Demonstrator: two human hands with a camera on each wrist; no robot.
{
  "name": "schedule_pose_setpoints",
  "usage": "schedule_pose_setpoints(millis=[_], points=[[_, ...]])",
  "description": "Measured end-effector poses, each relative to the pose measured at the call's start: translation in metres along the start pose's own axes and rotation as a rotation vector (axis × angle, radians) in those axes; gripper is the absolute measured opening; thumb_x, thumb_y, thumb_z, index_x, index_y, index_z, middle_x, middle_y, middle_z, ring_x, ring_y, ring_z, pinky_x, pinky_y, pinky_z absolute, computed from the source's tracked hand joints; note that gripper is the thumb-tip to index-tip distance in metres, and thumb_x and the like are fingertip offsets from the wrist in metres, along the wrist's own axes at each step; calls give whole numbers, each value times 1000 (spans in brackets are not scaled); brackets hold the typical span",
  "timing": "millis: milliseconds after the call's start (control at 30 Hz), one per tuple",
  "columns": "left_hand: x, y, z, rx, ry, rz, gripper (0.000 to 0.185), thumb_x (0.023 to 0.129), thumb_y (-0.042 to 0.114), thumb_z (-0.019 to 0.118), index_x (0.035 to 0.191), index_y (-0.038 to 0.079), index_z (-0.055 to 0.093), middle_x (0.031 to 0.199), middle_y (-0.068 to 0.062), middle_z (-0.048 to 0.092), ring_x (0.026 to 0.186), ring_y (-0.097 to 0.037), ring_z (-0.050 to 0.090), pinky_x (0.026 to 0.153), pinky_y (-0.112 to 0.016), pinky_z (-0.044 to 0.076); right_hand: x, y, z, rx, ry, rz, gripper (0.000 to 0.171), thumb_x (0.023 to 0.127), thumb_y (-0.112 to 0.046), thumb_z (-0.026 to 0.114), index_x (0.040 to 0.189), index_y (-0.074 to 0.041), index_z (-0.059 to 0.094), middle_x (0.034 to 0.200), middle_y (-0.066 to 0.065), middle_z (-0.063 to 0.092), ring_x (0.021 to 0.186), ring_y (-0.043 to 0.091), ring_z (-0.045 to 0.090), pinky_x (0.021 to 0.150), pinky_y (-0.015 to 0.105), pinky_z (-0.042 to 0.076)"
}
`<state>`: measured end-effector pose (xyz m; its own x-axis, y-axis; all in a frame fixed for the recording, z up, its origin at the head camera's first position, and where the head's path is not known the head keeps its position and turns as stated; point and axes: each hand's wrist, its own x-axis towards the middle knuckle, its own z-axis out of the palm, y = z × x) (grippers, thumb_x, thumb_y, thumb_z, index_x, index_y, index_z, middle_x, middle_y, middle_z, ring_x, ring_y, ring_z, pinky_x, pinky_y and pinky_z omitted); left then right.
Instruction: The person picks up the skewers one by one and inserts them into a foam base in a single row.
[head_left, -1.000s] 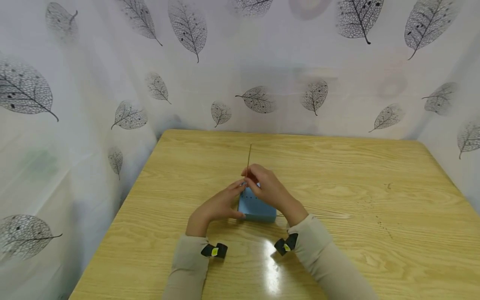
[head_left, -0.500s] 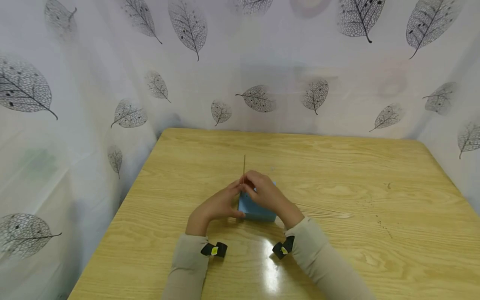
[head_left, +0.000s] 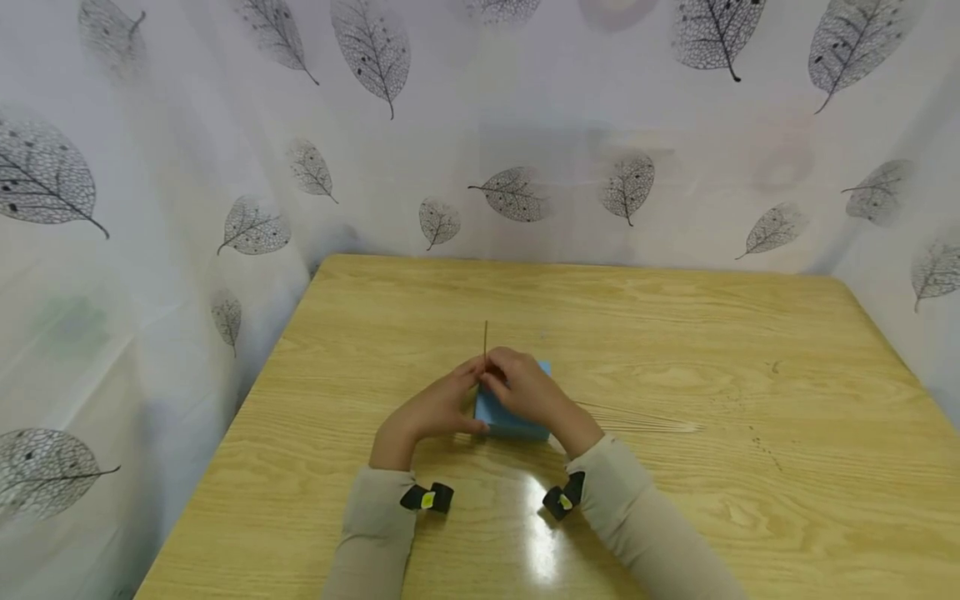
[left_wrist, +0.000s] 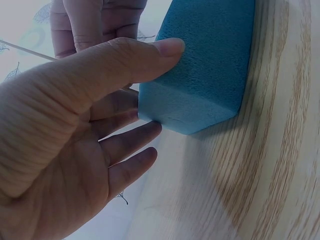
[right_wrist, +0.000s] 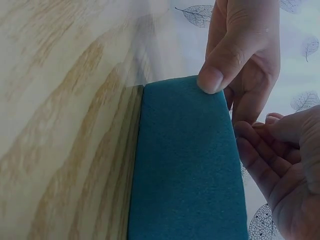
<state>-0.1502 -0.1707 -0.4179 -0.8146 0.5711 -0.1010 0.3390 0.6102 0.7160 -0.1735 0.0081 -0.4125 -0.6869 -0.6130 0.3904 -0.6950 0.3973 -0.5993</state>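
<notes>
No readable text, no labels, no brands, no numbers, no signs in any view

Light wooden table [head_left: 750, 375]; white leaf-print curtain [head_left: 225, 125] around three sides; glare on near tabletop.

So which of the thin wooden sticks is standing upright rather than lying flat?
The stick pinched by the right hand over the blue foam block; the other sticks lie flat on the table.

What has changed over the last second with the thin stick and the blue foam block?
The thin wooden stick has gone down: less of it shows above the right hand, which pinches it and has sunk with it onto the blue foam block. The left hand still grips the block's left side. The block has stayed in place on the wooden table.
</notes>
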Motion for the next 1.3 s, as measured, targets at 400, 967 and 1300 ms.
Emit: schedule_pose_setpoints(millis=[400,967,1300], points=[[0,-1,1,-5,4,7,88,76,24,72,144,11,18,150,-1,11,134,-18,18,108,-35,23,0,-1,-2,-36,0,-17,4,87,-8,58,86,-4,57,82,3,59,73,11,54,62,21,47],[1,3,1,75,-14,-27,89,75,29,73,142,3,21,151,-7,11,135,-22,16,108,-39,22,-22,12,-24,-76,-17,148,12,85,-5,59,96,-2,63,92,4,63,82,13,59,70,27,50],[2,6,3,120,-9,-30,90,74,30,74,142,3,21,151,-8,11,136,-22,15,108,-37,20,-44,23,-47,-60,42,181,12,85,-3,59,96,-2,63,90,3,60,77,11,56,68,25,50]])
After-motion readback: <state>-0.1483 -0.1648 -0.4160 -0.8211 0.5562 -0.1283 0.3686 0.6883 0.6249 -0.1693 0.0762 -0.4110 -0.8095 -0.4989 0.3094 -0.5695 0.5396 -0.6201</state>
